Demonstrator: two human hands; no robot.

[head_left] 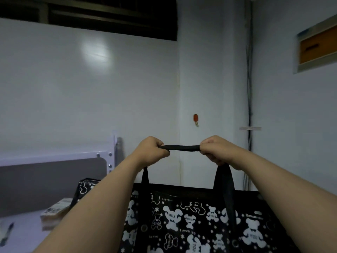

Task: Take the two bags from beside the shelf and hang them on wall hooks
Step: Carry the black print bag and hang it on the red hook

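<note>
Black bear-print bag (pixel 200 220) hangs below the red wall hook (pixel 195 119), its handle (pixel 180 148) stretched level between left hand (pixel 153 150) and right hand (pixel 215 150), both curled round it; the wall hook sits above the handle's right end, nearer the right hand.

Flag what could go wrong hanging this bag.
1. The hook is small and sits above the handle, which is stretched between the left hand and right hand. The lift could miss it.
2. The bag is large beside that hook, so it may slip off or pull it loose.
</note>
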